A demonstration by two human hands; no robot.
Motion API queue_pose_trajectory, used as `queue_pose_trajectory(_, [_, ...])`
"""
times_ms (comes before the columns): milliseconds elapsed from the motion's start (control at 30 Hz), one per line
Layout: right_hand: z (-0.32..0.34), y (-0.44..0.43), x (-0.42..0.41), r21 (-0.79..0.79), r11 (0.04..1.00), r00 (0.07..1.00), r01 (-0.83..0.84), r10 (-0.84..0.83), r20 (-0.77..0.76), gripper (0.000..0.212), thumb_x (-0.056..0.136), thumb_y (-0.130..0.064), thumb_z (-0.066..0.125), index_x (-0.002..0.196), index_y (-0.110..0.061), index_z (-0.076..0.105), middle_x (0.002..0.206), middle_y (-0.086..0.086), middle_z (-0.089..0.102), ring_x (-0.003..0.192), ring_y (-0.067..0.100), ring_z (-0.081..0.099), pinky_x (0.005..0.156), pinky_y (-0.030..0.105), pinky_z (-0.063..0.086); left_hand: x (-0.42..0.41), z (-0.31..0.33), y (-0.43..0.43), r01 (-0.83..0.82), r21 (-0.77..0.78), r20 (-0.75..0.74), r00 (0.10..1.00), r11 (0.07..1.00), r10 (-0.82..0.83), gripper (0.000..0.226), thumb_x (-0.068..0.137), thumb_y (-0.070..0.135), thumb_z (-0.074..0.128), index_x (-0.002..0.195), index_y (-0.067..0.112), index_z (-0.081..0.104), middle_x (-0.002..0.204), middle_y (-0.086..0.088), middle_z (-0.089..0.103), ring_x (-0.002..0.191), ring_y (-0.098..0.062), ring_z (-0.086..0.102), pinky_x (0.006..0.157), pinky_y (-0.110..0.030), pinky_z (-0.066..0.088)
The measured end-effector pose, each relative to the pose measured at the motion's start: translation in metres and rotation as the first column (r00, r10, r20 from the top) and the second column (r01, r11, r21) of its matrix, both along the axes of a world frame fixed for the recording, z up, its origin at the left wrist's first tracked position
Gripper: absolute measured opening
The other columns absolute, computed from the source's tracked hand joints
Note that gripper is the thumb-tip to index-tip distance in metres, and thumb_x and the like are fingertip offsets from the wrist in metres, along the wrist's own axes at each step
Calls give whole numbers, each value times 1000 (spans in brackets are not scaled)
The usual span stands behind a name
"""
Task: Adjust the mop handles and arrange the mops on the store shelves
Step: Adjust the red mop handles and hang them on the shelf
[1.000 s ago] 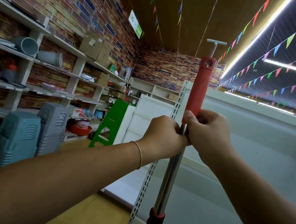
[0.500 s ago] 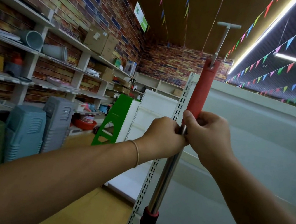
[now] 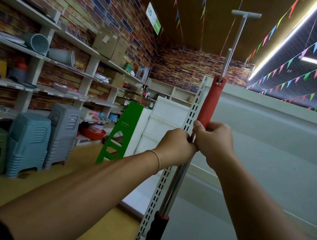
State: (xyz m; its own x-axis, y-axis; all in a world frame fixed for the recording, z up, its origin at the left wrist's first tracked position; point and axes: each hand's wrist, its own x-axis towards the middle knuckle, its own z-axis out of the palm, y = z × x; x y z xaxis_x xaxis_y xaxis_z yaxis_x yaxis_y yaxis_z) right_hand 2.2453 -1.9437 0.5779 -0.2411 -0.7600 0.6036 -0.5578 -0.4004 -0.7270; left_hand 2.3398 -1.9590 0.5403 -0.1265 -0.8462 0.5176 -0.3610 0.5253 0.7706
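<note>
I hold a mop handle (image 3: 174,184) upright in front of me: a shiny metal pole with a red grip (image 3: 210,103) at its top and a dark red-and-black sleeve (image 3: 152,237) lower down. My left hand (image 3: 176,145) is closed around the pole just below the red grip. My right hand (image 3: 212,141) grips the base of the red grip, touching the left. A thin grey rod with a T-shaped end (image 3: 245,14) rises behind the handle's top. The mop head is out of view.
A white store shelf unit (image 3: 273,150) with a slotted upright (image 3: 191,112) stands right behind the pole. A green stepladder (image 3: 120,132) leans further back. Stacked plastic stools (image 3: 27,140) line the left wall under shelves of goods.
My view has tilted upward, so more ceiling and the T-ended rod show above the red grip. Both hands keep the same hold on the pole.
</note>
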Motion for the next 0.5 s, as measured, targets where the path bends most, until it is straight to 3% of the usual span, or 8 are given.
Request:
queue_pose_trajectory(133, [1,-20,-9,27,999,1000,17,-17,-17,20,94,-33,64,85,-15,68,78,6,68,70,23,65,63,33,53,-12,0,-19,-43,14,1,999,999,43,22,91,17,53,80,1,63,64,-6,53,55,-22,47,53,-27,40])
queue_pose_trajectory(300, [4,-39,-17,72,997,999,36,-34,-25,23,95,-34,63,94,-12,69,84,7,69,73,23,66,62,31,50,-23,1,-37,-69,21,0,998,997,69,21,92,18,53,79,4,62,66,-6,55,56,-22,48,54,-26,41])
queue_pose_trajectory(500, [5,-57,-25,97,994,998,52,-48,-40,27,95,-35,63,101,-9,69,89,8,68,73,23,63,61,29,47,-34,1,-51,-80,49,-18,997,996,81,24,93,18,52,87,-2,65,70,-11,57,62,-29,55,67,-42,57])
